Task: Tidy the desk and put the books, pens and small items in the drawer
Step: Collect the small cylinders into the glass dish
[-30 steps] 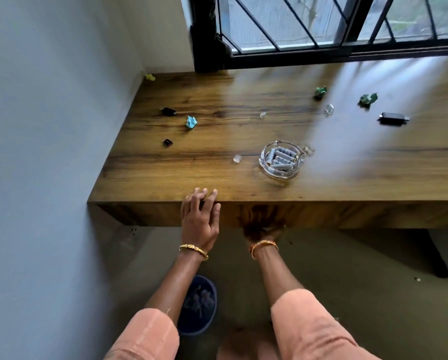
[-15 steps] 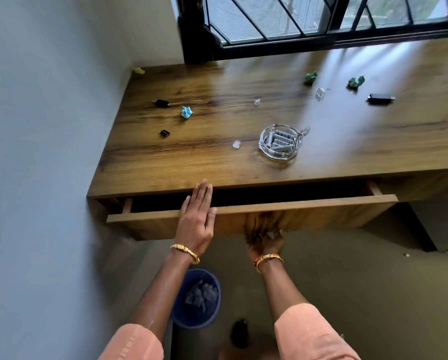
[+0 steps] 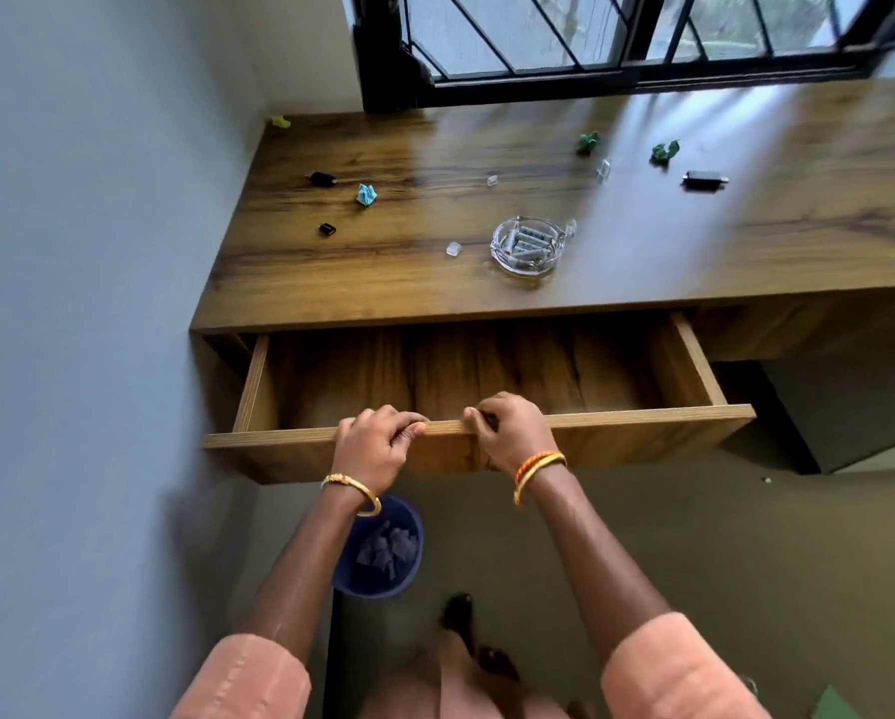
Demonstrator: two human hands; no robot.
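Observation:
The wooden drawer [image 3: 642, 416] under the desk [image 3: 435, 288] stands pulled far out, and its inside looks bare. My left hand [image 3: 375, 446] and my right hand [image 3: 507, 430] both grip the top edge of the drawer front, fingers curled over it. On the desk lie a glass ashtray [image 3: 531, 244] with several batteries in it, two small black items [image 3: 322, 178] [image 3: 327, 229], a black stick-like device [image 3: 705, 180], small clear pieces [image 3: 453, 248] [image 3: 492, 180] [image 3: 603, 168], and crumpled paper bits in blue [image 3: 366, 194] and green [image 3: 588, 141] [image 3: 665, 150].
A grey wall runs along the left side of the desk. A barred window [image 3: 616, 38] sits behind the desk. On the floor below my left arm stands a blue bin [image 3: 383, 550] with paper scraps inside. My feet show near the bottom.
The drawer has slid from shut to far open. My left hand left the desk top and my right hand came up from below; both now grip the drawer's front edge.

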